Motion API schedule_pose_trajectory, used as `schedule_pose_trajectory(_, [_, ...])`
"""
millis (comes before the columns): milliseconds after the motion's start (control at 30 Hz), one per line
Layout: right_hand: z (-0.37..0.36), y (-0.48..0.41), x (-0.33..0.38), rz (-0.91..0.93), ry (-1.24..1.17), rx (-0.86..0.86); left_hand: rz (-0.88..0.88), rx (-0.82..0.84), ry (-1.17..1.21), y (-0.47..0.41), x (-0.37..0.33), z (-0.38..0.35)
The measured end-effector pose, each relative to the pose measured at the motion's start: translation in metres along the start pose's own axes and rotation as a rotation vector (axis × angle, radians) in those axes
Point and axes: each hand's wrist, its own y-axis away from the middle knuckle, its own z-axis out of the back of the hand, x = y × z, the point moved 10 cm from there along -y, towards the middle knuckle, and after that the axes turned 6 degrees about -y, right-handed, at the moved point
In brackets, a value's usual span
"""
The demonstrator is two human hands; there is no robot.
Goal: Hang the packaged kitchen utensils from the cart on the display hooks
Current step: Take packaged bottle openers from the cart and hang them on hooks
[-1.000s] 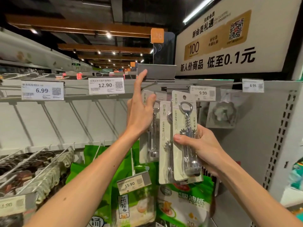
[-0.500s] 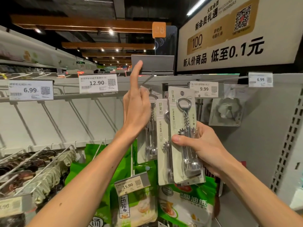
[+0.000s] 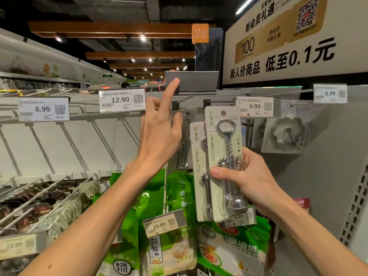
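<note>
In the head view, our right hand [image 3: 251, 178] gripped two pale carded packs of chrome corkscrews [image 3: 217, 140], thumb across the front, just beside the bare metal display hook [image 3: 186, 98]. Our left hand [image 3: 159, 134] was open, index finger raised to the grey label flap [image 3: 197, 80]. We judged the packs stiff and metal-heavy, best held low with the hang hole free.

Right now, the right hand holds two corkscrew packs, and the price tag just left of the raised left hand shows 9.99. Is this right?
Not quite. In the head view, the price tag just left of the raised left hand shows 12.90, not 9.99. The right hand does hold two corkscrew packs.
</note>
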Motion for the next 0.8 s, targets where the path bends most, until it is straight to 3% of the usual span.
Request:
schedule_pose_trajectory(67, [-0.001,-0.001,-0.002,0.014,0.004,0.005,-0.01,0.079,-0.003,0.001,-0.004,0.006])
schedule_pose_trajectory(333, [-0.014,-0.005,-0.007,0.022,0.004,0.044,0.097,0.491,0.384,0.013,-0.006,-0.014])
schedule_pose_trajectory(500, [-0.017,-0.009,-0.011,0.007,-0.004,0.012,0.087,0.403,0.444,0.011,-0.007,-0.014])
schedule_pose_trajectory(800, [0.014,-0.012,-0.01,0.037,0.055,-0.239,0.049,0.168,0.387,0.002,0.004,-0.011])
